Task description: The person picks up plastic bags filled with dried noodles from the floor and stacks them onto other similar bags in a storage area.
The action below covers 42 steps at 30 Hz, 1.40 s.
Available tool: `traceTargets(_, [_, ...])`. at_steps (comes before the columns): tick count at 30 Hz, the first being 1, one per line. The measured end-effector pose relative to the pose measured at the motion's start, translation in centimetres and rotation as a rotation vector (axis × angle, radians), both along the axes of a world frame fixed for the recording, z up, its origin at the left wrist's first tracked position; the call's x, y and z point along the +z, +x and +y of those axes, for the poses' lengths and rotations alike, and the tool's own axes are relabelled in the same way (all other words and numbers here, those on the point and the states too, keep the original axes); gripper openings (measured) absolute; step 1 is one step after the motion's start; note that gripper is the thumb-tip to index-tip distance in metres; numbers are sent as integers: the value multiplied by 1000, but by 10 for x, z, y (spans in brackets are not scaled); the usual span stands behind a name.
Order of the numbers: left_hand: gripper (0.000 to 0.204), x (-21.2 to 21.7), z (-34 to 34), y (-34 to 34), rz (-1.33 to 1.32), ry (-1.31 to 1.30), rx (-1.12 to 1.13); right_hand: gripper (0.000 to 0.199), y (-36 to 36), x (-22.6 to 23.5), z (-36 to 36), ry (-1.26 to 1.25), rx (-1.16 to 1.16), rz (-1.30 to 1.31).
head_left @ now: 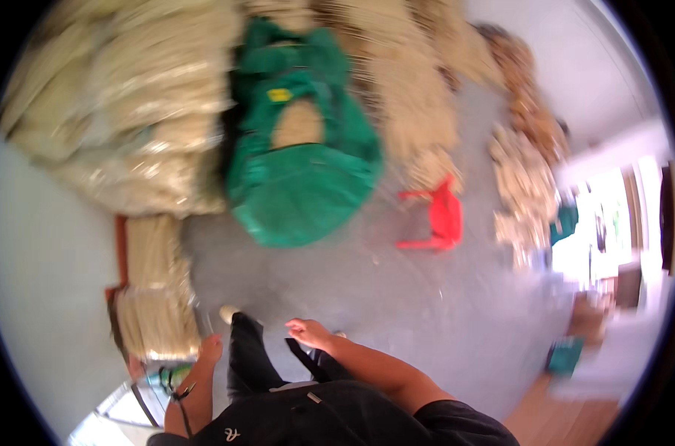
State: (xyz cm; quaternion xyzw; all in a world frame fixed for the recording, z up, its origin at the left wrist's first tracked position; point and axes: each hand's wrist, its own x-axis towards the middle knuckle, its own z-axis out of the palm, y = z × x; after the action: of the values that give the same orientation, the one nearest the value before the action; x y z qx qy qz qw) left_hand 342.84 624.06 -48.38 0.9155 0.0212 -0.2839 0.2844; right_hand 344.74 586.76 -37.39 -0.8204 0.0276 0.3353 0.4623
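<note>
Dark-clothed torso and both hands over a grey floor.

The left hand hangs just beside a stack of pale wrapped bundles, pale straw-coloured under shiny film, at the person's left; whether it grips anything cannot be told. The right hand is loosely curled and empty. Farther off lie a big green sack and a red plastic chair.

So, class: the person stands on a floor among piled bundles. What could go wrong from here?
1. The red chair stands in the open floor ahead; walking forward, a foot might catch it.
2. The stacked bundles beside the left hand could perhaps slide if knocked.
3. The right hand holds nothing to steady a stumble.
</note>
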Motion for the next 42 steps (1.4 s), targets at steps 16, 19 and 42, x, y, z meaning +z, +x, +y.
traceTargets(16, [38,58,-520,24,134,-93,-312,34,-284,7,-423,-50,-1028,172])
traceTargets(19, [40,61,-570,40,431,68,-142,33,-311,9,-477,26,-1149,206])
traceTargets(42, [30,144,-1448,-138,678,-338,-669,21,-669,-71,-917,-84,-1764,485])
